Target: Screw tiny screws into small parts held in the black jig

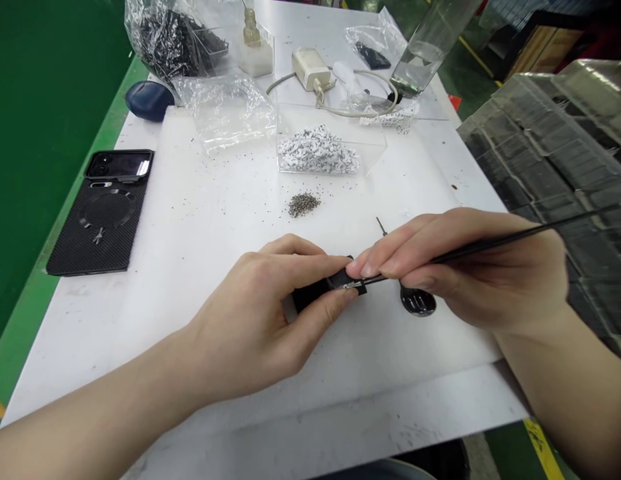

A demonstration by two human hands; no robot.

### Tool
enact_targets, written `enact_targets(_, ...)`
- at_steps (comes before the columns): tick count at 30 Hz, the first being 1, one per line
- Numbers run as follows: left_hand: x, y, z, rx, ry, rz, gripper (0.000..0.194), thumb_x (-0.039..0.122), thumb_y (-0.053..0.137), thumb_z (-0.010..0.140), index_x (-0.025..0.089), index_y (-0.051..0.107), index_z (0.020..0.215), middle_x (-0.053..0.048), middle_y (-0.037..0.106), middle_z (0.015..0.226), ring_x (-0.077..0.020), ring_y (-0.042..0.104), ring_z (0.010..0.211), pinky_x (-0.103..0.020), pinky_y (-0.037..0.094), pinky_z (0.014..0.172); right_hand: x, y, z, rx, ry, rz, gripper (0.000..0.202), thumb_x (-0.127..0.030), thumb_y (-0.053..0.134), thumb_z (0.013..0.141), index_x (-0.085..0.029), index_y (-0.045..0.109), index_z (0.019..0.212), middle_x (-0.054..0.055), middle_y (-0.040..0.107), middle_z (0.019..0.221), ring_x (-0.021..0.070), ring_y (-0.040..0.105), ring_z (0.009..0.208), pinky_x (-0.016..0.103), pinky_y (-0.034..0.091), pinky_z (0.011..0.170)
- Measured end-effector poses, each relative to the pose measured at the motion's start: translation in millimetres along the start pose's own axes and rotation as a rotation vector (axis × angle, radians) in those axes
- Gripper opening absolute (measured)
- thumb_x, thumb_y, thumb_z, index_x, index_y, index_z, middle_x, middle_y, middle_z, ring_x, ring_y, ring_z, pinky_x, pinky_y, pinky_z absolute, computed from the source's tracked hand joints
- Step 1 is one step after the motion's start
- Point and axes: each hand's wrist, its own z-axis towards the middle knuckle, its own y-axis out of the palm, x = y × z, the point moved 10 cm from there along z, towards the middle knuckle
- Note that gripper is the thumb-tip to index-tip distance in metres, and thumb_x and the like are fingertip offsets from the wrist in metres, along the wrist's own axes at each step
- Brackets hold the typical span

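Note:
My left hand (pixel 270 300) is closed around a small black plastic part (pixel 310 293), pinching it between thumb and fingers just above the white work mat. Much of the part is hidden by the fingers. My right hand (pixel 470 267) grips a long, thin black tool (pixel 515 237) like a pen. Its narrow tip touches or nearly touches the part beside my left thumb; the exact contact is too small to tell. Under my right fingers lies a small screwdriver with a glossy black knob (pixel 418 301), its thin shaft showing beyond them.
Ahead are a pile of tiny dark metal pieces (pixel 303 204) and a clear tray (pixel 320 171) of small white pieces. A phone (pixel 119 165) lies on a black pad (pixel 97 230) at left. Stacked clear boxes (pixel 550 147) stand right; a charger (pixel 310 69) sits behind.

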Motion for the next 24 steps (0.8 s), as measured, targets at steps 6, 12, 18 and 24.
enact_targets(6,0,-0.2,1,0.003,0.012,-0.023,0.015,0.026,0.066,0.1,0.023,0.08,0.106,-0.004,0.08,0.1,-0.0216,0.074,0.1,-0.031,0.062,0.085,-4,1,2,-0.003,0.001,-0.004,0.029,-0.005,0.079,0.088,-0.022,0.082,0.111,0.006,0.084,0.097,0.0247,0.083,0.095,0.038,0.072,0.086)
enact_targets(12,1,0.9,1,-0.013,0.018,-0.003,0.015,0.025,0.065,0.101,0.022,0.079,0.106,-0.003,0.08,0.1,-0.0206,0.073,0.101,-0.031,0.061,0.086,-8,3,3,-0.021,0.02,-0.033,0.024,-0.007,0.078,0.089,-0.021,0.083,0.108,0.007,0.085,0.097,0.0236,0.084,0.094,0.034,0.072,0.087)
enact_targets(18,2,1.1,1,-0.017,0.026,-0.01,0.015,0.024,0.064,0.101,0.023,0.078,0.105,-0.003,0.08,0.098,-0.0211,0.073,0.101,-0.031,0.062,0.087,-11,6,7,-0.107,0.054,-0.071,0.025,-0.01,0.079,0.09,-0.025,0.083,0.109,0.006,0.086,0.101,0.0232,0.084,0.095,0.032,0.072,0.087)
enact_targets(24,1,-0.5,0,0.014,0.018,0.003,0.018,0.023,0.065,0.101,0.021,0.079,0.113,-0.003,0.081,0.107,-0.0192,0.073,0.103,-0.03,0.061,0.089,-1,-9,6,0.08,0.075,0.014,0.013,-0.018,0.079,0.092,-0.025,0.083,0.103,0.004,0.084,0.092,0.0228,0.083,0.086,0.035,0.072,0.077)
